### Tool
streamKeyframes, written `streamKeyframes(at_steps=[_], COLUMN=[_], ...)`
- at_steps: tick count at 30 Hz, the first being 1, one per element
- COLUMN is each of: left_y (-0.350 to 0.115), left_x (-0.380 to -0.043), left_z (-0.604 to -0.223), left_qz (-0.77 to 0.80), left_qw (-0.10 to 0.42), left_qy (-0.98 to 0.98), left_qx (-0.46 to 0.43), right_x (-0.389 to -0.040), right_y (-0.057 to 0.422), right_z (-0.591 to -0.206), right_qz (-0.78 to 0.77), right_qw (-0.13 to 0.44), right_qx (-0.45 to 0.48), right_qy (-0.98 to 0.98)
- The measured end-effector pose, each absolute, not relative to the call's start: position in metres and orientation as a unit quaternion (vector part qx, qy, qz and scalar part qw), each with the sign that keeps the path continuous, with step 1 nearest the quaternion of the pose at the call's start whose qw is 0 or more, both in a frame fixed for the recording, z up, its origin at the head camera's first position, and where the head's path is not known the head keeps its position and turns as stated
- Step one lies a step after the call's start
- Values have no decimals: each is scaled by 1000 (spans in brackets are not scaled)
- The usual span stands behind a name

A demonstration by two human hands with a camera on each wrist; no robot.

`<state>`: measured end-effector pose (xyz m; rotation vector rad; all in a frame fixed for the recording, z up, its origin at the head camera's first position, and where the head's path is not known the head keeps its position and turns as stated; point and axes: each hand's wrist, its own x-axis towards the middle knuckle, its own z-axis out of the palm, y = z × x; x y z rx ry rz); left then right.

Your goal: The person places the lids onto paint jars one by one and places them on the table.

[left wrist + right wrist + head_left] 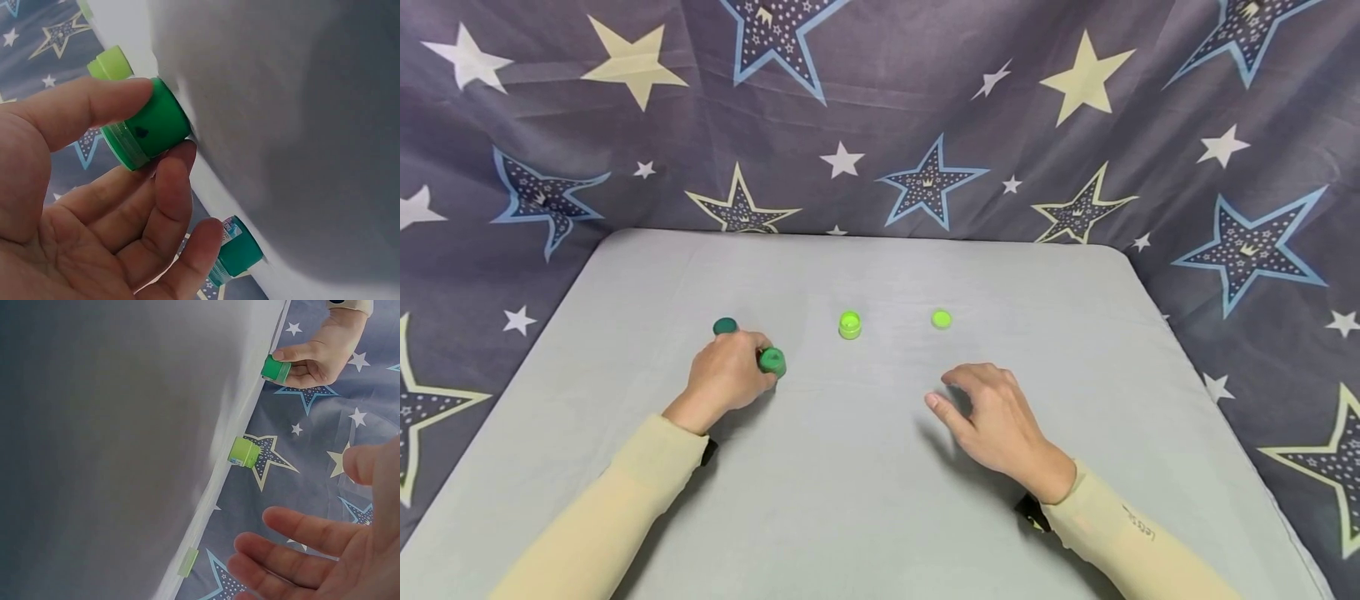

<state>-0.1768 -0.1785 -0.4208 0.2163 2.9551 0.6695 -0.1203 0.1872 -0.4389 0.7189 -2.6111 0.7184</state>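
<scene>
Backdrop: dark grey-purple fabric sheet (880,112) with a star print, visible past the table's far edge and both sides. Print mix: solid cream five-point stars (634,62), smaller solid white stars (469,60), blue-outlined dark stars (928,196) with speckled fill and a pale crown (1248,249) at centre, plus cream-outlined dark stars (1078,215). Fabric shows creases and soft folds up top. Furniture: broad light-grey cloth-covered table (865,517), far corners rounded, faint wrinkles. Light: soft, fairly even in head view. Wrist views catch the tabletop at a low angle, much darker, brighter strip along its edge.
</scene>
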Motion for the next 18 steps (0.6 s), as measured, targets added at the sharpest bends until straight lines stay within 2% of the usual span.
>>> streamKeyframes(at_steps=[8, 18], left_y=[-178, -166], left_x=[-176, -172], left_z=[-420, -417], left_qz=[214, 205], left_qw=[58, 33], left_qy=[973, 975], left_qx=[70, 79], right_x=[-119, -120], right_y=[188, 189], right_z=[-438, -438], right_qz=[252, 254], right_qw=[162, 161], right_qx=[249, 248], right_qy=[-921, -921])
